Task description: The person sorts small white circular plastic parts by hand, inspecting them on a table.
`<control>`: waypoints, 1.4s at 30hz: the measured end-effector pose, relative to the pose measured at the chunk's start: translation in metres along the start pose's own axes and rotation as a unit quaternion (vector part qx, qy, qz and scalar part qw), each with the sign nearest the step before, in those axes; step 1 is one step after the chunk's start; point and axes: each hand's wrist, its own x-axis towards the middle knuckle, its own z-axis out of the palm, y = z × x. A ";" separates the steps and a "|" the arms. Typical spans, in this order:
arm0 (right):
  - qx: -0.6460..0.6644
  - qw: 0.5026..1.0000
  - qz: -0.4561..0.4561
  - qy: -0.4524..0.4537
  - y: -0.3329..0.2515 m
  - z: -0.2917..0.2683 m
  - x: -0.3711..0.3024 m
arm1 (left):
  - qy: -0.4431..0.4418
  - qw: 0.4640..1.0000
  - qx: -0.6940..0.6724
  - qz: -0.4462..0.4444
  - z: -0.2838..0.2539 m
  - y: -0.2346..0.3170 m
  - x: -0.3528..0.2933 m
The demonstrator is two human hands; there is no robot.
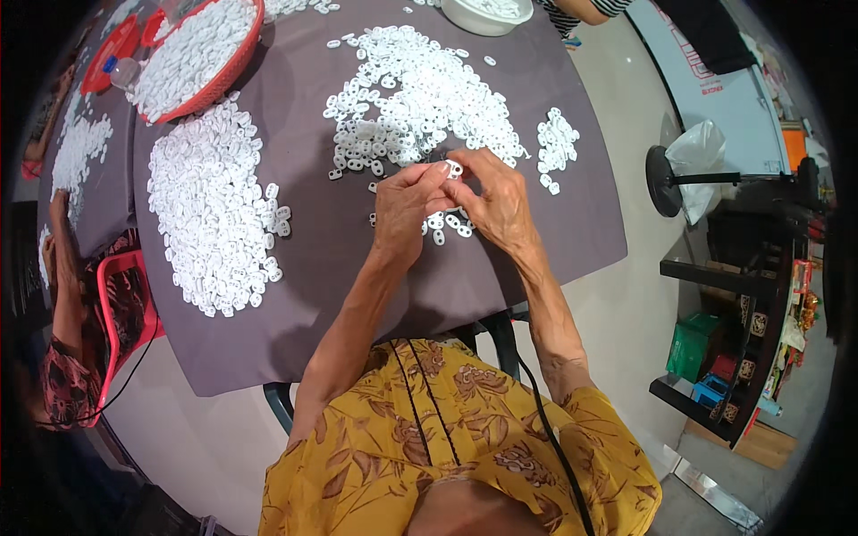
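Observation:
My left hand (pixel 404 204) and my right hand (pixel 497 198) meet above the near middle of the table, fingers pinched together. Between the fingertips is a small white oval plastic piece (pixel 455 169) with dark holes; both hands appear to grip it. Just beyond them spreads a large loose pile of similar white two-holed pieces (pixel 438 85). A few more pieces (pixel 439 237) lie under and just in front of my hands, partly hidden by them.
A big heap of white pieces (pixel 210 210) lies at left, below a red basket (pixel 252 62) full of them. A small pile (pixel 557 147) sits at right. A white bowl (pixel 487 25) stands at the back. Other people work nearby; a red chair (pixel 109 304) stands at left.

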 end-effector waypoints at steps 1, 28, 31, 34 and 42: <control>-0.008 1.000 -0.007 0.007 0.001 0.001 0.000 | 0.001 1.000 0.000 0.000 0.000 0.001 0.000; -0.039 0.997 -0.052 -0.032 0.007 -0.005 0.001 | -0.001 0.999 0.044 -0.001 -0.001 0.002 0.003; -0.055 0.996 -0.065 -0.041 0.008 -0.004 0.001 | 0.005 0.998 0.056 0.000 -0.003 0.000 0.004; -0.052 0.996 -0.064 -0.046 0.009 -0.005 0.000 | -0.007 0.998 0.061 -0.004 -0.003 0.000 0.004; -0.060 0.993 -0.084 -0.062 0.016 -0.004 0.001 | -0.014 0.997 0.075 -0.012 -0.003 -0.002 0.005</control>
